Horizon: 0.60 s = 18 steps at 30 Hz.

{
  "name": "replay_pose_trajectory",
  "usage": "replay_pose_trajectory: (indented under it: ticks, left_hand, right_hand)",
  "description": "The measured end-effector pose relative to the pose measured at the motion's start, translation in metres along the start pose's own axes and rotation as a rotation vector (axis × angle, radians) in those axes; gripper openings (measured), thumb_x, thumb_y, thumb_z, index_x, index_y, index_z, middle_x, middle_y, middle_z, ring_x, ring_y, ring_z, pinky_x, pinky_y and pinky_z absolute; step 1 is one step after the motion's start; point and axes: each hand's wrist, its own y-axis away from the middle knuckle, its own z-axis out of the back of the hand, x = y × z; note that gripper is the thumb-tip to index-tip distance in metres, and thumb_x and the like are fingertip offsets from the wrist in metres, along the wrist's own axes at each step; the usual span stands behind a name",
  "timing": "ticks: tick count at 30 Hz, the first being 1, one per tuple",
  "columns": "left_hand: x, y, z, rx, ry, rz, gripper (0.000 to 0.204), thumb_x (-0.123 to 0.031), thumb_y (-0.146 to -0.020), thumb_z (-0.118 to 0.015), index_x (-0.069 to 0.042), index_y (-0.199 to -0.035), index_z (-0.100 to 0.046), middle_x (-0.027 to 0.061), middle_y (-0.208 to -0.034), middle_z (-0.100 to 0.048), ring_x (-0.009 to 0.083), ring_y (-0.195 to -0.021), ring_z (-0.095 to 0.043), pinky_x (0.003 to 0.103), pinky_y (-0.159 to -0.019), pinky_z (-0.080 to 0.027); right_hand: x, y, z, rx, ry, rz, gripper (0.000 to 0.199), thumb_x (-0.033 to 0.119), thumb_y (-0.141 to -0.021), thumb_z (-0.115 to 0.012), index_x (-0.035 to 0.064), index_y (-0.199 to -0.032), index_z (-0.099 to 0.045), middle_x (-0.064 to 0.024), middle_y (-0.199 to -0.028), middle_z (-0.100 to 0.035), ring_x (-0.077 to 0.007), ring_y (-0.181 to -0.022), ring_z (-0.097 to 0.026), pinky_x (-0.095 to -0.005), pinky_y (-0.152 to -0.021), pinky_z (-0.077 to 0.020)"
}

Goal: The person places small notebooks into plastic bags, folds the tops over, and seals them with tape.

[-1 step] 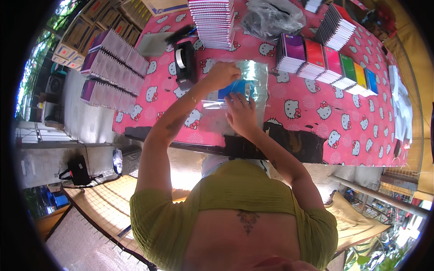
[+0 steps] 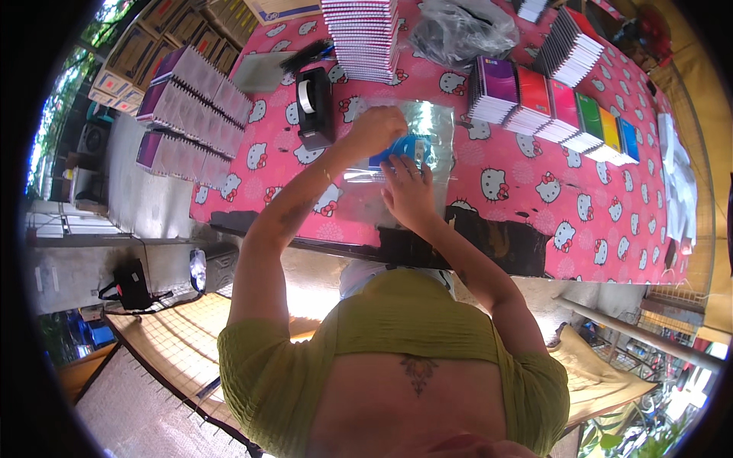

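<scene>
Fingers of the left hand [image 2: 376, 128] are curled shut around a blue object [image 2: 405, 149]; the right hand [image 2: 408, 195] lies with fingers spread flat on a clear plastic sleeve [image 2: 397, 164], fingertips touching the blue object. The sleeve lies mid-table, reaching toward the near edge of the pink-patterned table [image 2: 534, 206]. A black tape dispenser [image 2: 314, 107] stands just left; a row of coloured notebooks [image 2: 557, 111] sits to the right, with bare cloth between.

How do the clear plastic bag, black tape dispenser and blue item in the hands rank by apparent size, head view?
1. clear plastic bag
2. black tape dispenser
3. blue item, partly hidden by the left hand and right hand, so its full size is unsure.
</scene>
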Motion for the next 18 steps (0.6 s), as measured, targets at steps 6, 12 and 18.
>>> replay_pose_trajectory:
  ticks: [6, 12, 18]
  left_hand:
    - [-0.06, 0.04, -0.024, -0.106, 0.063, 0.215, 0.026, -0.005, -0.079, -0.064, -0.007, -0.105, -0.066, 0.0122, -0.107, -0.068, 0.032, -0.097, -0.067, 0.04, -0.081, -0.056]
    - [-0.073, 0.045, -0.031, -0.165, 0.126, 0.279, 0.023, -0.004, -0.08, -0.064, -0.003, -0.102, -0.065, 0.0148, -0.106, -0.068, 0.0308, -0.095, -0.068, 0.039, -0.079, -0.058]
    - [-0.062, 0.05, -0.025, -0.136, 0.169, 0.262, 0.034, -0.002, -0.076, -0.061, 0.002, -0.11, -0.062, 0.0182, -0.112, -0.066, 0.0322, -0.105, -0.065, 0.038, -0.089, -0.055]
  right_hand:
    - [-0.005, 0.006, -0.016, 0.027, 0.08, -0.012, 0.05, 0.028, -0.081, -0.068, 0.0073, -0.126, -0.059, -0.0139, -0.138, -0.05, -0.0337, -0.136, -0.04, -0.064, -0.107, -0.0282]
    - [-0.01, 0.006, -0.018, 0.089, 0.051, -0.023, 0.053, 0.025, -0.082, -0.067, 0.0056, -0.129, -0.055, -0.0185, -0.131, -0.054, -0.036, -0.134, -0.042, -0.065, -0.106, -0.0296]
    - [-0.051, -0.002, -0.015, -0.186, -0.563, -0.204, 0.042, 0.0, -0.084, -0.059, 0.0011, -0.126, -0.054, -0.017, -0.127, -0.057, -0.0314, -0.123, -0.055, -0.0464, -0.101, -0.0433]
